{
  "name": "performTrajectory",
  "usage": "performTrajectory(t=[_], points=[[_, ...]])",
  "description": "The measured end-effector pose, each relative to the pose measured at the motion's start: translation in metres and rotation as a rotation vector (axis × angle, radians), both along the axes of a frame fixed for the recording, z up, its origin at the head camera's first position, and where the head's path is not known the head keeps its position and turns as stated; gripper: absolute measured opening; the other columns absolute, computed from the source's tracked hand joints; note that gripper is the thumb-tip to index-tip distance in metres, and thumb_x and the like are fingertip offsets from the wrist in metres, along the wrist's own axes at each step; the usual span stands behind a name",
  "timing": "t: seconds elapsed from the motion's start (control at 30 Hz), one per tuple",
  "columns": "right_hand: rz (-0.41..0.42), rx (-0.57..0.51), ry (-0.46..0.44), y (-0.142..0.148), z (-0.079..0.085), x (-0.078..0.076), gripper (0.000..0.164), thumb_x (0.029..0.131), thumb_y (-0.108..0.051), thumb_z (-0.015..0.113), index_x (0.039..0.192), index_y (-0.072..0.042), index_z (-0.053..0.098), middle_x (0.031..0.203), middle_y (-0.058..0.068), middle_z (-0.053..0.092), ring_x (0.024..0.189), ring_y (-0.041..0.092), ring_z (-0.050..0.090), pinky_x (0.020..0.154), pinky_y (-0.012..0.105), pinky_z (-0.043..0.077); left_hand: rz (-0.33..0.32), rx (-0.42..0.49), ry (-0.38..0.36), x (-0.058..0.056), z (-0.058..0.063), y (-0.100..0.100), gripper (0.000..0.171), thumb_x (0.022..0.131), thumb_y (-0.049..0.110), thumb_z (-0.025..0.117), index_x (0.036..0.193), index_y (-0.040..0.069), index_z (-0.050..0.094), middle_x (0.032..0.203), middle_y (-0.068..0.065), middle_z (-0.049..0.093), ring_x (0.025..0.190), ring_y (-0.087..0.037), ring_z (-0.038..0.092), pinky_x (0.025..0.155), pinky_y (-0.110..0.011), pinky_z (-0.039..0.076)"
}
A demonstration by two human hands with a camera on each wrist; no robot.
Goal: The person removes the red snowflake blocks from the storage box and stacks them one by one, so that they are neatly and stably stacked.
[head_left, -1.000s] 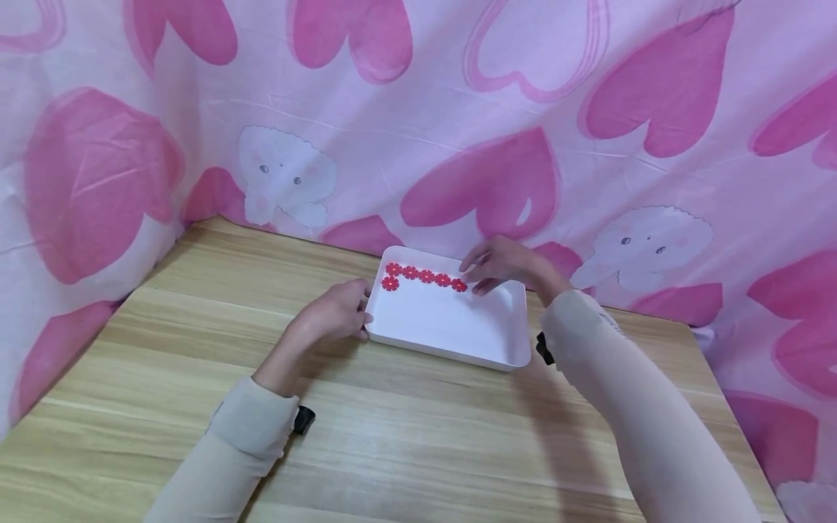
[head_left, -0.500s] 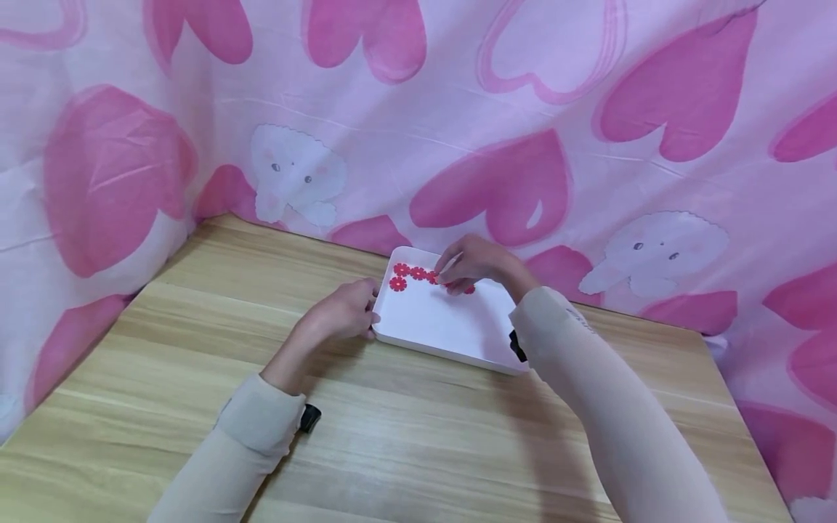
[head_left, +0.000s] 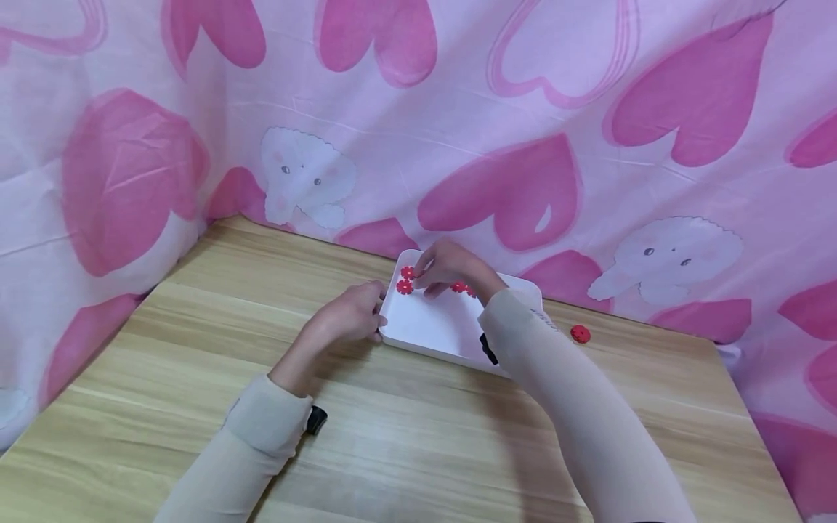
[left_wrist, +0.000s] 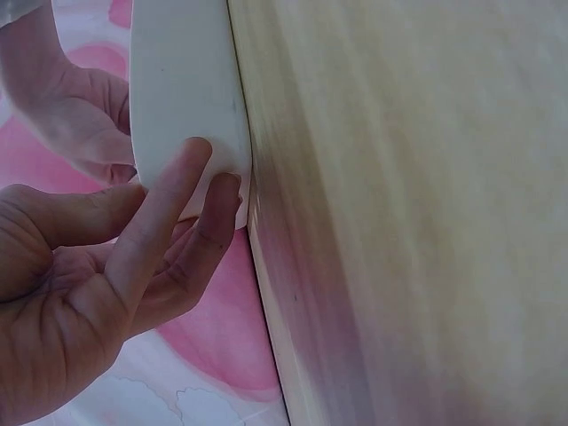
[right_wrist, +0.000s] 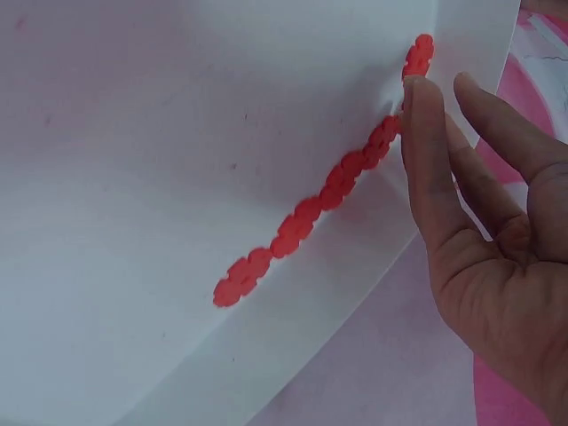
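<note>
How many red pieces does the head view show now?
5 red pieces: two at the left end of the tray, two by the right hand, one partly covered, and one on the table right of the tray. That hand may hide more.

Red flower-shaped pieces lie flat in a shallow white tray, most lined up along its far side.

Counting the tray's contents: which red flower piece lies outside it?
The red flower piece on the wooden table, right of the white tray; the others in view lie inside.
</note>
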State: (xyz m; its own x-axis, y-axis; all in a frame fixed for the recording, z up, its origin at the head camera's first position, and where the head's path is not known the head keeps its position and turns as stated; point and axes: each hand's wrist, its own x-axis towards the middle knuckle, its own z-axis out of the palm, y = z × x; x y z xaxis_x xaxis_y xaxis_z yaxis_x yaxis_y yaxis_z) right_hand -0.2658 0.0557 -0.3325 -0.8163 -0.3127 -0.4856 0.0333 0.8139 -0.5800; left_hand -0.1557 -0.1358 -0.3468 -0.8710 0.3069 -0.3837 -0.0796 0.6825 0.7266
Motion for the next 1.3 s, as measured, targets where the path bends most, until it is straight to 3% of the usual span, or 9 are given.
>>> performTrajectory(t=[0.27,0.63,0.9,1.3], points=[[0.031,0.008,0.027,-0.010,-0.009,0.001,0.029,0.092,-0.009,0.085,0.119,0.000,0.077,0.107,0.013,0.073,0.081,0.022,0.077,0.081,0.030,0.067,-0.001,0.012,-0.004,0.001,0.001,0.003,0.037,0.106,0.000,0.061,0.141,-0.006,0.052,0.120,-0.019,0.066,0.086,-0.023,0.070,0.079,-0.027,0.058],[0.109,0.095,0.130,-0.019,-0.018,0.001,0.019,0.088,-0.008,0.087,0.097,-0.002,0.071,0.091,0.006,0.065,0.071,0.016,0.066,0.072,0.029,0.066,-0.028,0.028,0.054,-0.001,0.000,0.006,0.031,0.105,-0.004,0.060,0.134,-0.010,0.054,0.121,-0.021,0.067,0.082,-0.022,0.073,0.073,-0.025,0.056],[0.095,-0.002,0.131,-0.014,-0.014,0.002,0.015,0.091,0.000,0.081,0.104,0.003,0.073,0.102,0.013,0.072,0.079,0.020,0.072,0.077,0.031,0.067,-0.026,0.003,0.033,0.000,0.000,0.005,0.034,0.105,-0.002,0.061,0.138,-0.009,0.053,0.127,-0.021,0.065,0.084,-0.021,0.072,0.078,-0.028,0.059],[0.014,-0.024,0.108,0.007,-0.003,-0.002,0.020,0.095,-0.009,0.082,0.113,-0.006,0.076,0.114,0.013,0.072,0.095,0.026,0.078,0.088,0.032,0.066,-0.011,-0.004,0.040,0.001,-0.001,0.000,0.035,0.105,-0.002,0.060,0.139,-0.008,0.053,0.126,-0.021,0.065,0.084,-0.023,0.072,0.081,-0.029,0.059]])
